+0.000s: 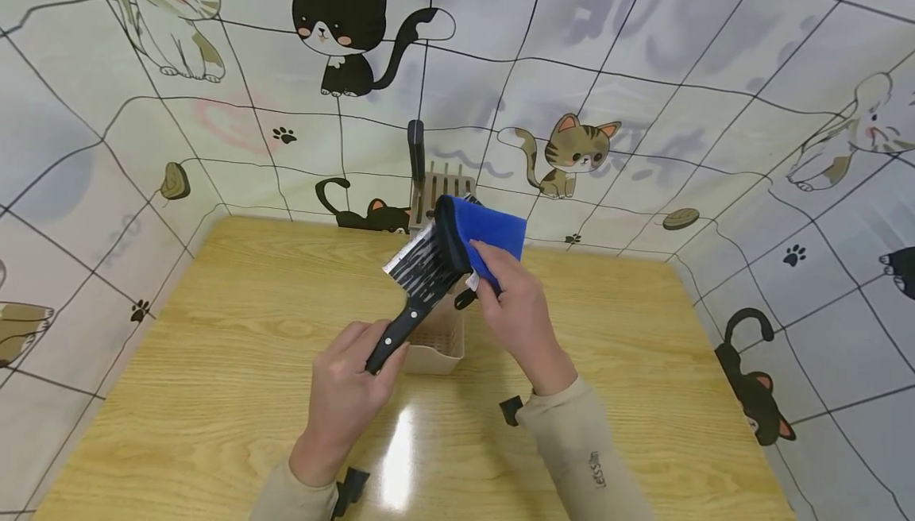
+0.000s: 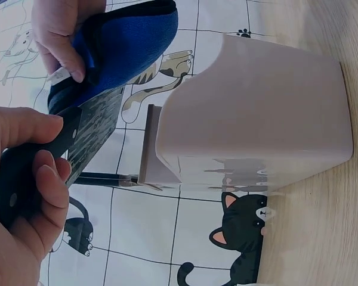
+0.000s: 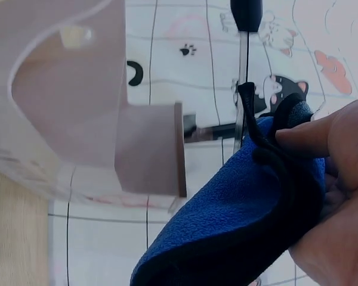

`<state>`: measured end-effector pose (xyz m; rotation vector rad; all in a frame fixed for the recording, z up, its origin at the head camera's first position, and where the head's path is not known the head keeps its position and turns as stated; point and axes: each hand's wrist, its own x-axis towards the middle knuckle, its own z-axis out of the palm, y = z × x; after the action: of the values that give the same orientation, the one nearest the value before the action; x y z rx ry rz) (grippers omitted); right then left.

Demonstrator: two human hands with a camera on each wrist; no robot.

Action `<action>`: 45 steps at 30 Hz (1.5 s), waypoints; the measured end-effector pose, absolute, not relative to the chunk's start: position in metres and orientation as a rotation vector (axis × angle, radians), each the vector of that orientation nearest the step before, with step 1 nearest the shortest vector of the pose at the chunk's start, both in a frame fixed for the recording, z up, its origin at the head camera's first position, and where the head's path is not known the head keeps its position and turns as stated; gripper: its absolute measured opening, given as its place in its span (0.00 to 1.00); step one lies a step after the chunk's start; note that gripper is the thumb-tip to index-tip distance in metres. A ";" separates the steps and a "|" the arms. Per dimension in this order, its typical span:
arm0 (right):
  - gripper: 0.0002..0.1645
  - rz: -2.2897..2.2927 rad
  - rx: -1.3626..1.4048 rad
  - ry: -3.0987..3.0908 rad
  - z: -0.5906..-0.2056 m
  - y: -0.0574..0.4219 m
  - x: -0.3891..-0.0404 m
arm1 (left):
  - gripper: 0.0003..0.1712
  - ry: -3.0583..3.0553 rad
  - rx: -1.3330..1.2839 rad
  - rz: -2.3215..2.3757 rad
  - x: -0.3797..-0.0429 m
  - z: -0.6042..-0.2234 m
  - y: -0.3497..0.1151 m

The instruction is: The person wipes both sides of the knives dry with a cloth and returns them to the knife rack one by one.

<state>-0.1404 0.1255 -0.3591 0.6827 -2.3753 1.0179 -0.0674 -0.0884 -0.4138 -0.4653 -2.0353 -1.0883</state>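
My left hand (image 1: 349, 378) grips the black riveted handle (image 1: 395, 336) of a broad kitchen knife (image 1: 413, 271), its dark-streaked blade slanting up and away to the right in the head view. Over the blade's far part lies a folded blue cloth (image 1: 493, 227) with black edging. My right hand (image 1: 518, 314) holds this cloth, thumb on top, and the left wrist view shows a small white tag beside the thumb. Seen from the right wrist, the cloth (image 3: 227, 202) wraps around the blade (image 3: 243, 62) and hides part of it.
Below and behind the hands, a pale knife holder (image 1: 436, 360) stands on the wooden table (image 1: 272, 291). A black-handled knife (image 1: 417, 148) rises from its slotted back section (image 1: 453, 181). Cat-patterned sheeting (image 1: 472, 68) encloses the table at the back and sides.
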 end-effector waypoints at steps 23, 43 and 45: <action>0.26 0.999 0.601 -2.408 -0.359 0.141 -0.143 | 0.13 -2.027 -0.479 -1.099 -0.062 -0.413 -0.084; 0.28 0.967 0.787 -2.358 -0.366 0.111 -0.108 | 0.08 -2.064 -0.471 -1.038 -0.066 -0.411 -0.084; 0.28 0.948 0.808 -2.341 -0.366 0.109 -0.106 | 0.08 -2.066 -0.476 -1.038 -0.066 -0.411 -0.084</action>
<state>-0.1058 0.1092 -0.3660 0.8077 -2.3407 0.9478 -0.0665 -0.0843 -0.4108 -0.4765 -2.0658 -1.0376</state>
